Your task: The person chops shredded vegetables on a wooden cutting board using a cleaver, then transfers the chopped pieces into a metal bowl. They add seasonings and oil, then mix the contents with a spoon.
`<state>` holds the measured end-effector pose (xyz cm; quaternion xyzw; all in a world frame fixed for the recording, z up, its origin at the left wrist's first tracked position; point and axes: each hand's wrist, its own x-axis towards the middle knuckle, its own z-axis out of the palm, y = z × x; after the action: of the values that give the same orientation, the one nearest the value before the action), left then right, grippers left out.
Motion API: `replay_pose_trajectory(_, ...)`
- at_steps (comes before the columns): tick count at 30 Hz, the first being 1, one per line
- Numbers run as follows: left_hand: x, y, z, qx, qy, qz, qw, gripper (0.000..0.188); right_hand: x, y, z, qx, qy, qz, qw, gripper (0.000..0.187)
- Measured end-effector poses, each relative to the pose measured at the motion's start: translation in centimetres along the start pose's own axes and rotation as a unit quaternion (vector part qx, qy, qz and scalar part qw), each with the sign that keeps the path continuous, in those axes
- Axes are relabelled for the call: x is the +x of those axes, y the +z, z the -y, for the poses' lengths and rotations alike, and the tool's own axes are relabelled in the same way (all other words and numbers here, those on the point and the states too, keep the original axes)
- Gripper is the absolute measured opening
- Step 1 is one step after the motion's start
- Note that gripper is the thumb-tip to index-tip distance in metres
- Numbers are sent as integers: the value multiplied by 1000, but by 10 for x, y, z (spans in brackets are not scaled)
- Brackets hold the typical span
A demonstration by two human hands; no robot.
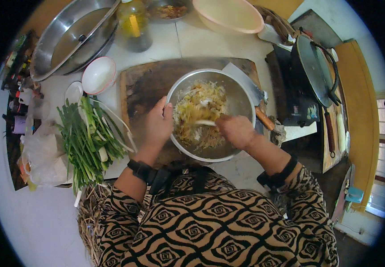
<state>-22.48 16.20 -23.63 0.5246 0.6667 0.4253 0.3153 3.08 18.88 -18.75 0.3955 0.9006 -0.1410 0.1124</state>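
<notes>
A round stainless-steel mixing bowl [241, 100] rests on the dark wooden cutting board [146, 80]. Inside it lies a crumbly yellow and pale chopped mixture [201, 107] with a small white patch on top. My left hand [159, 124] grips the bowl's left rim, thumb over the edge. Over the bowl's right half, my right hand [237, 131] closes round a white spoon-like utensil [206, 123], whose far end is in the mixture; blur hides its exact shape. A cleaver [246, 84] with a wooden handle lies partly under the bowl's right side.
Green onions [90, 142] lie left of the board, beside a small white bowl [99, 75]. Behind stand a large metal basin [46, 58], an oil bottle [134, 26] and a pale plastic basin [228, 15]. A lidded black pan [312, 71] sits on the stove at right.
</notes>
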Motion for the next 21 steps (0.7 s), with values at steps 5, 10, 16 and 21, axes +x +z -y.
replay_pose_trajectory(5, 2, 0, 2, 4, -12, 10, 1000, 35, 37, -8, -26, 8, 153, -205, 967, 9)
replay_pose_trajectory(10, 3, -1, 6, 19, -15, 10, 1000, 36, 46, -12, 1, 48, 21, -55, 997, 10)
replay_pose_trajectory(16, 5, 1, 6, -35, -7, 21, 999, 34, -8, -7, 28, 76, 2, 21, 997, 10)
replay_pose_trajectory(21, 4, -5, -4, 1, -13, 32, 999, 34, 8, -9, 4, 47, 102, -55, 992, 9)
